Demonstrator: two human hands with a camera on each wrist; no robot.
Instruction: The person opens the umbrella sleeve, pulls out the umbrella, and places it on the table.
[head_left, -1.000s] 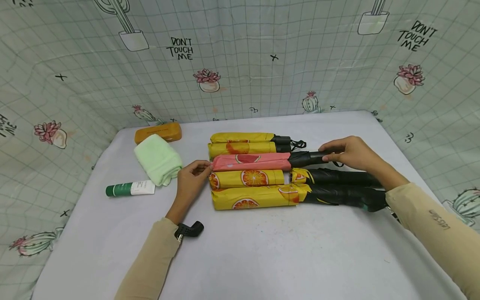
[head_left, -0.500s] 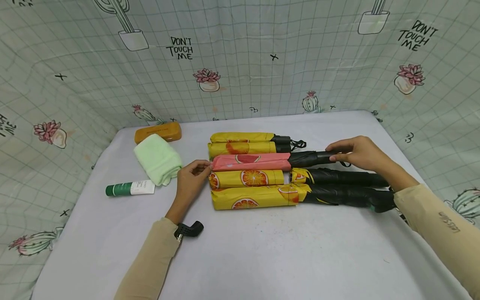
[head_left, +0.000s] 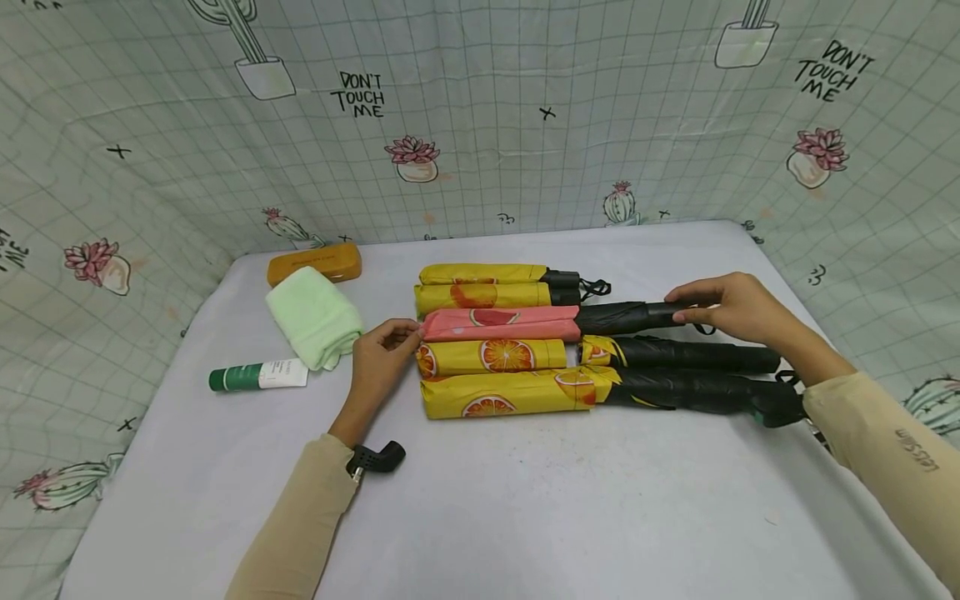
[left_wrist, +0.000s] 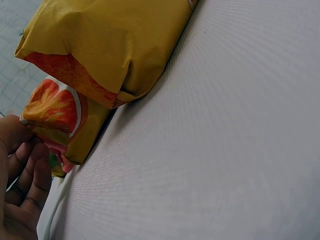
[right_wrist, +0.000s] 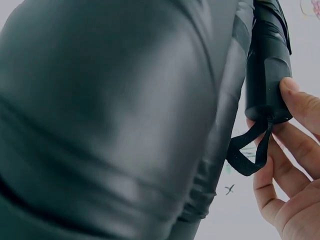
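Observation:
A pink watermelon-print cover (head_left: 502, 325) lies among yellow covers, with a folded black umbrella (head_left: 626, 318) sticking out of its right end. My left hand (head_left: 375, 362) pinches the cover's closed left end. On the right, my right hand (head_left: 746, 308) grips the black handle (right_wrist: 267, 90) between thumb and fingers; its wrist strap (right_wrist: 245, 155) hangs in a loop. Just in front lie a yellow orange-print cover (head_left: 517, 357) and a black umbrella (head_left: 697, 354) with a yellow piece at its left end. The frontmost yellow cover (head_left: 510, 396) meets another black umbrella (head_left: 697, 393).
Behind the pink cover lie two yellow-covered umbrellas (head_left: 483, 295) with black handles. To the left are a folded light-green cloth (head_left: 315, 318), an orange-brown case (head_left: 315, 264) and a green-and-white tube (head_left: 258, 375). A patterned curtain (head_left: 480, 108) surrounds the white table (head_left: 525, 517).
My right hand has moved to the right, drawing more of the black umbrella out of the pink cover. My left hand keeps its place at the cover's end.

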